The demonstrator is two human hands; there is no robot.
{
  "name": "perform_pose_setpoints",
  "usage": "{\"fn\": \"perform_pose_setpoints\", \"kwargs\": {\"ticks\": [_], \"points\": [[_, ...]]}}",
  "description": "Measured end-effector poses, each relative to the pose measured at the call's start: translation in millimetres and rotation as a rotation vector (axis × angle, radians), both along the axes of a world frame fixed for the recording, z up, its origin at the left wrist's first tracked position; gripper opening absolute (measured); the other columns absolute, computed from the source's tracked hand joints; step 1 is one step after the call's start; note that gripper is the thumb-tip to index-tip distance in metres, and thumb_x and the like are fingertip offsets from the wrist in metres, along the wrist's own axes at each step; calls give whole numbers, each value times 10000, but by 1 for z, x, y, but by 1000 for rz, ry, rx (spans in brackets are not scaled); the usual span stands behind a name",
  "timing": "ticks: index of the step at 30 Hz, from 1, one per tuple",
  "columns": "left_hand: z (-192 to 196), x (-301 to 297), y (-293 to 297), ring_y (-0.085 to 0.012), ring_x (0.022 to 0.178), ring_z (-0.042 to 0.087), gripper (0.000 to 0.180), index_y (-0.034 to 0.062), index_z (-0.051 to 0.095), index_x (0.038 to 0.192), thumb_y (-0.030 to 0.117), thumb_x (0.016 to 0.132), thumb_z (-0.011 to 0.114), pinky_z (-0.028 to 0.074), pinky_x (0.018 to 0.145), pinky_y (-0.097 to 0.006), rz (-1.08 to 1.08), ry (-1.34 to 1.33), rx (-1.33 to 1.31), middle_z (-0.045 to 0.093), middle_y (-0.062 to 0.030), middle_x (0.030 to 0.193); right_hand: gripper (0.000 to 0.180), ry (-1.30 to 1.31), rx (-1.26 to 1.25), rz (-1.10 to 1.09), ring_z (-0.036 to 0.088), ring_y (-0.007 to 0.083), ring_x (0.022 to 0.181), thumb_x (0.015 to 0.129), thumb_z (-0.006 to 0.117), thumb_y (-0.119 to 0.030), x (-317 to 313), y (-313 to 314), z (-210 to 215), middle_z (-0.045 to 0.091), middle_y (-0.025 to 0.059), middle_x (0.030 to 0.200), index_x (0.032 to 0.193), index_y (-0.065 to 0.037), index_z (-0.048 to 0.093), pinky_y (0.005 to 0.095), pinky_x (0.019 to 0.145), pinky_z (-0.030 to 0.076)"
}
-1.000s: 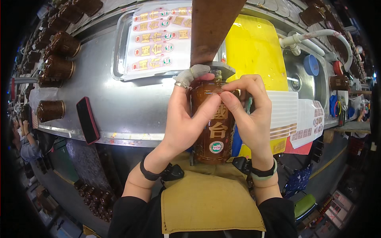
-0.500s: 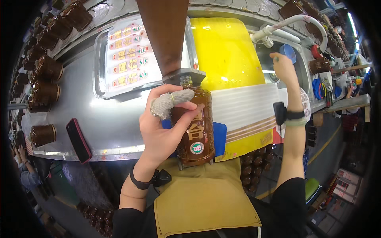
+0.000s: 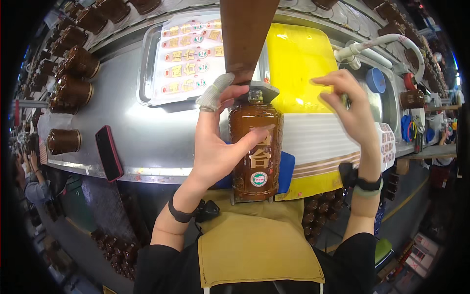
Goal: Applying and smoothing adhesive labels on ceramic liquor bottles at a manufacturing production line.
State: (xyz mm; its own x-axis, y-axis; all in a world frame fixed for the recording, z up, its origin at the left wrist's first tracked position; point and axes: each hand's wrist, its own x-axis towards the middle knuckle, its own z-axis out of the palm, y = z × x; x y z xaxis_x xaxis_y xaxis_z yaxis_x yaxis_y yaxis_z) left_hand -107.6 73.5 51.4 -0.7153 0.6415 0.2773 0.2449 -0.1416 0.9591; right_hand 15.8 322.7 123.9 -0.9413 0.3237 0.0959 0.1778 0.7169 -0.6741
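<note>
A brown glass bottle [image 3: 255,147] with gold raised lettering and a round green-and-white label stands in front of me, its neck against a grey bracket [image 3: 262,89]. My left hand [image 3: 218,137] is at its left side, thumb lying across the front above the lettering and other fingers raised near the neck. A knitted cover [image 3: 215,91] sheathes one finger. Fingers and thumb are spread apart. Over the yellow mat [image 3: 299,63] hovers my right hand [image 3: 348,103], thumb apart from the bent fingers, with nothing clearly held. It is slightly blurred.
A metal tray [image 3: 147,73] holds a white sheet with gold labels. Behind the bottle rises a brown post [image 3: 245,39]. A sink with a white tap [image 3: 360,47] and blue cup [image 3: 376,80] is at right. Brown jars and a phone [image 3: 108,153] are at left.
My right hand has come back from the sink to above the yellow mat. My left fingers have lifted and spread toward the bottle's neck. The whole view has shifted, so things sit farther right.
</note>
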Motion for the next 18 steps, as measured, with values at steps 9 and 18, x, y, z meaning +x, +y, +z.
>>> {"fn": "perform_pose_setpoints", "kwargs": {"ticks": [9, 18], "points": [[9, -4, 0, -261, 1310, 519, 821, -11, 329, 1501, 35, 812, 774, 380, 1140, -412, -96, -82, 26, 538, -159, 1366, 189, 152, -198, 225, 627, 252, 916, 803, 782, -50, -26, -76, -5, 636, 92, 1069, 989, -67, 751, 353, 819, 525], [7, 2, -6, -226, 1264, 550, 710, 4, 384, 1480, 45, 866, 739, 390, 1116, -386, -122, -128, -24, 597, -131, 1311, 101, 158, -281, 25, 631, 299, 1038, 837, 740, -27, -20, -103, -5, 652, 136, 1085, 937, -17, 727, 375, 887, 511]]}}
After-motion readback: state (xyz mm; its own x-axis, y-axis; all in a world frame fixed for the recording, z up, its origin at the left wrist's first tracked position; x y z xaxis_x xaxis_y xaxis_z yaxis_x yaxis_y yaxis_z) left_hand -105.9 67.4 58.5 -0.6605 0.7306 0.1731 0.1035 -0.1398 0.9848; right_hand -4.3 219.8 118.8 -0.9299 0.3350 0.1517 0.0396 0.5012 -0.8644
